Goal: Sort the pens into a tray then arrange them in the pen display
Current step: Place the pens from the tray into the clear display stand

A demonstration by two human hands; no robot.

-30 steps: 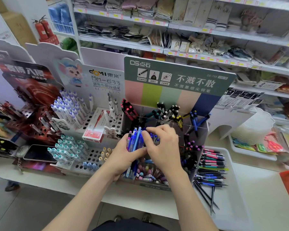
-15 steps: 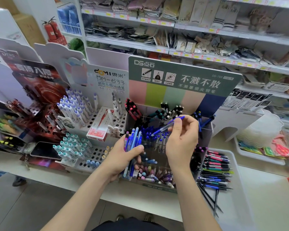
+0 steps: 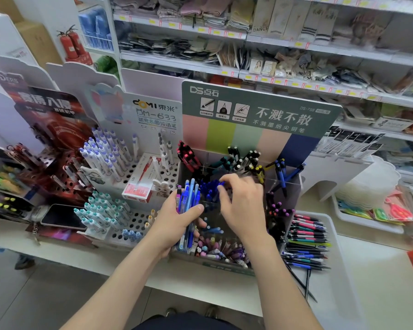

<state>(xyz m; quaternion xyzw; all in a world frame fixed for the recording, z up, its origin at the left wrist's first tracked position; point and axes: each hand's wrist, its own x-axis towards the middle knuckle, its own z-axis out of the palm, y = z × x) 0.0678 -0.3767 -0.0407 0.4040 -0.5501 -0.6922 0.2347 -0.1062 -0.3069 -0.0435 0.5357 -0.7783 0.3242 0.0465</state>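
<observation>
The bundle of blue pens [image 3: 188,206] stands gripped in your left hand [image 3: 174,225] over the pen display [image 3: 248,136], your right hand [image 3: 243,208] curls onto the display's dark blue pens [image 3: 209,190], its hold too blurred to tell, with the white tray [image 3: 341,277] alongside.

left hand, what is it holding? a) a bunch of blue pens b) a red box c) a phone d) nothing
a: the left hand has its fingers and thumb curled round a bunch of blue pens that stand upright in its grip.
</observation>
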